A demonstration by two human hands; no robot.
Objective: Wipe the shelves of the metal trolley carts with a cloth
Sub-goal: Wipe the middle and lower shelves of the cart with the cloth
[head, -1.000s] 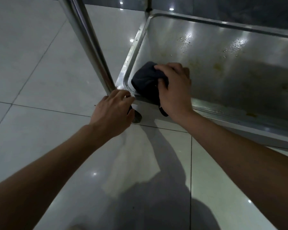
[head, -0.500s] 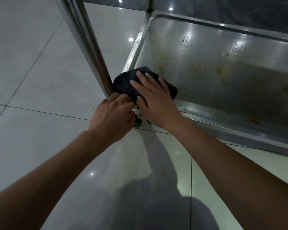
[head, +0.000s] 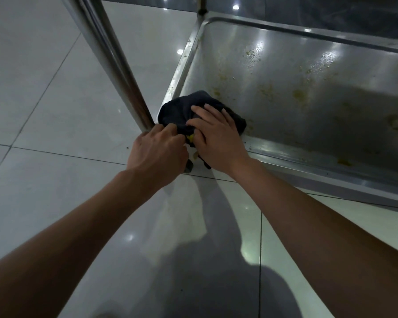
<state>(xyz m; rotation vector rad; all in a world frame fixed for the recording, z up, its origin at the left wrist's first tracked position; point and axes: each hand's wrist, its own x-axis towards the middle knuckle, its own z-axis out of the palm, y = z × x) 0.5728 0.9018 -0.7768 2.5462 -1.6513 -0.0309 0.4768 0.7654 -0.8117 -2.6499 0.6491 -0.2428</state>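
The trolley's bottom shelf (head: 285,72) is a shallow steel tray with yellowish stains and droplets. A dark cloth (head: 182,109) is bunched in its near left corner, over the rim. My right hand (head: 216,136) lies flat on the cloth with fingers spread and presses it down. My left hand (head: 156,150) is curled at the base of the upright steel post (head: 110,63), fingertips touching the cloth's edge; what the fingers hold is hidden. A small yellow bit shows between the two hands.
Glossy pale floor tiles (head: 44,111) surround the trolley. A second post (head: 201,5) rises at the shelf's far left corner. A dark caster (head: 189,167) sits under the near corner. My shadow falls across the floor below.
The cloth has slid from inside the tray into the near left corner and over the rim. My right hand has flattened on it. My left hand stays at the post.
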